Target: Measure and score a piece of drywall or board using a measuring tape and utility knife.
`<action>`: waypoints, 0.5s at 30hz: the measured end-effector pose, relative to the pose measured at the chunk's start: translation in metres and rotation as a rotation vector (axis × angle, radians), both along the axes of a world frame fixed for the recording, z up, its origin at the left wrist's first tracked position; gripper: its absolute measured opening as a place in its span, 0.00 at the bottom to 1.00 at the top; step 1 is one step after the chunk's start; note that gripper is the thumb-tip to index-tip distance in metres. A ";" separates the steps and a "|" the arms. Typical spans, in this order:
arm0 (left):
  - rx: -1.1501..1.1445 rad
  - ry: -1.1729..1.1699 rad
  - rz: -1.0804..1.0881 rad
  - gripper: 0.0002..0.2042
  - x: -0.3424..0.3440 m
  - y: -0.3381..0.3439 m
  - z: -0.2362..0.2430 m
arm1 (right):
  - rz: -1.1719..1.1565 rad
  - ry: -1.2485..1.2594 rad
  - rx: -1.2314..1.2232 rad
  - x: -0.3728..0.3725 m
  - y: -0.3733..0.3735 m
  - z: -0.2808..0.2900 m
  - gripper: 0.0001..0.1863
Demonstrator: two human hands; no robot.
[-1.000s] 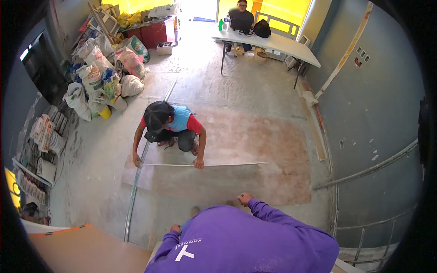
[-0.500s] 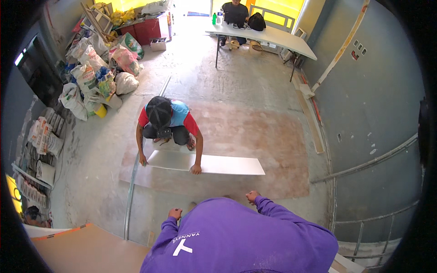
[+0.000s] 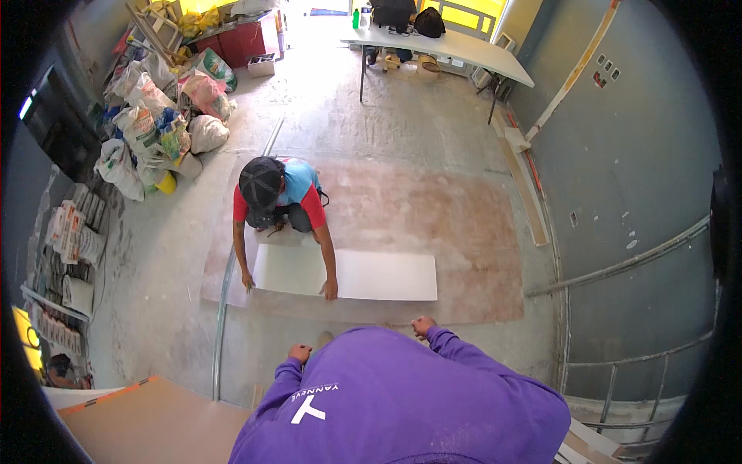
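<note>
My left hand [image 3: 300, 353] is held low in front of my body, its fingers curled closed. Whatever it may hold is hidden. To its right, my right hand [image 3: 423, 327] is also closed; a thin line shows by its fingers, too small to name. Neither hand touches the white board [image 3: 386, 276] beyond them. A co-worker in a dark cap [image 3: 264, 184] squats behind that board, with one hand [image 3: 248, 281] at its near left corner and the other [image 3: 331, 290] on its near edge.
The board lies over a large brownish sheet [image 3: 471, 232]. A long metal channel [image 3: 223, 325] runs along the left. Filled sacks [image 3: 139, 127] pile up far left, and a brown panel [image 3: 154, 425] stands near left. A white table [image 3: 464, 54] is at the back.
The white board has turned flatter, showing more of its face, and shifted slightly left. The co-worker leans farther over it. My right hand has moved only slightly.
</note>
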State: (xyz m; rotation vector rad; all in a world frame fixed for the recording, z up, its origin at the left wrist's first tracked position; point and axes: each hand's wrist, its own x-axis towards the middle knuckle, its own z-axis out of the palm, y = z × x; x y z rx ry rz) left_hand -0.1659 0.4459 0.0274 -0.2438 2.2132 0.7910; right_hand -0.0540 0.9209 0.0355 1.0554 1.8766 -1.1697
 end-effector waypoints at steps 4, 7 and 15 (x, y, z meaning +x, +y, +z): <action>0.023 0.007 0.004 0.21 -0.001 -0.009 -0.016 | -0.085 -0.002 0.031 0.000 -0.004 0.011 0.12; 0.081 -0.061 0.106 0.21 0.001 -0.008 -0.021 | -0.101 0.013 0.043 -0.003 0.001 0.016 0.11; 0.021 -0.002 -0.043 0.21 0.003 0.006 -0.004 | -0.132 -0.012 0.047 0.012 0.003 0.003 0.12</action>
